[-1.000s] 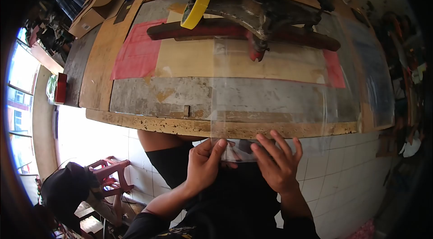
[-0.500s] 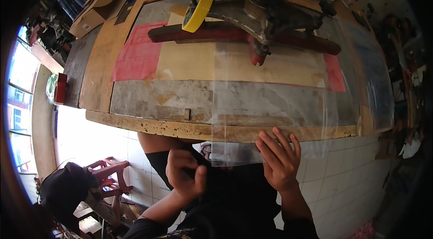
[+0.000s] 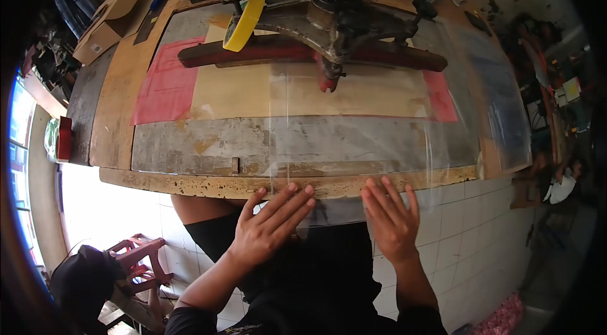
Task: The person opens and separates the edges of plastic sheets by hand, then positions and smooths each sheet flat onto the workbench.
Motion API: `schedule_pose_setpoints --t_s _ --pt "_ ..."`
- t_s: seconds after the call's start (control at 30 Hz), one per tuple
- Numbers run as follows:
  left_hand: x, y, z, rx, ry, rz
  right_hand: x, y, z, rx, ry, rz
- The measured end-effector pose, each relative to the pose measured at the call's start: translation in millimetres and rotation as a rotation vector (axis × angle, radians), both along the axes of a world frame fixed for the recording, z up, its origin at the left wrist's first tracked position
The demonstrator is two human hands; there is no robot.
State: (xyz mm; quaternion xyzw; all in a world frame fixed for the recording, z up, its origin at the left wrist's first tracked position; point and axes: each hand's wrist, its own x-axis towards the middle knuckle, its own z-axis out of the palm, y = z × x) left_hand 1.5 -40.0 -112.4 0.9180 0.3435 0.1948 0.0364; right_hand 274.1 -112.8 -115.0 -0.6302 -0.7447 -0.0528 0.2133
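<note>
A clear plastic sheet (image 3: 354, 145) lies over the worktable and hangs past its wooden front edge (image 3: 190, 184). My left hand (image 3: 269, 224) rests on the sheet's left part at that edge, fingers stretched out. To its right, my right hand (image 3: 393, 221) lies with fingers extended on the overhanging part of the sheet. Neither hand grips anything. Beyond them, under the far part of the sheet, is a tan strip (image 3: 231, 91) with a red left end (image 3: 165, 85). A press head with a long dark red bar (image 3: 253, 51) stands above the strip.
A yellow tape roll (image 3: 243, 22) hangs on the press's left side. At the back left sits a cardboard box (image 3: 110, 22). More clear sheeting (image 3: 506, 120) lies at the table's right side. Another person (image 3: 85, 284) is at lower left, beside a red stool (image 3: 142, 262).
My left hand has come forward from a curled pose near my lap and flattened on the sheet at the edge. The right hand stays on the sheet. The camera view has shifted slightly.
</note>
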Motion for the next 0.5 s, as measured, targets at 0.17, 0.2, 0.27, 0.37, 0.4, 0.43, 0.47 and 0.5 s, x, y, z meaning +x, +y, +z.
schedule_pose_setpoints --t_s 0.17,0.2,0.27,0.37,0.4,0.43,0.47,0.5 --pt "-1.8 4.0 -12.4 0.13 -0.04 0.009 45.7 -16.0 -8.2 0.074 -0.154 -0.088" --pt "-2.7 5.2 -13.0 0.126 -0.07 -0.001 52.2 -18.0 -12.5 0.119 -0.157 -0.091" --pt "-3.5 7.9 -10.7 0.125 -0.114 -0.018 63.0 -19.6 -17.1 0.191 -0.166 -0.107" --pt "-6.2 10.1 -7.5 0.142 -0.116 -0.033 77.3 -18.9 -21.6 0.272 -0.148 -0.103" --pt "-6.8 10.6 -8.3 0.146 -0.113 -0.027 78.3 -18.2 -22.7 0.301 -0.14 -0.109" --pt "-7.1 11.2 -10.1 0.145 -0.137 -0.045 78.8 -18.0 -23.2 0.304 -0.137 -0.105" --pt "-7.7 12.3 -10.9 0.148 -0.16 -0.063 79.1 -16.6 -23.7 0.33 -0.123 -0.099" --pt "-6.9 14.0 -10.6 0.158 -0.16 -0.058 79.7 -14.7 -22.8 0.358 -0.112 -0.093"
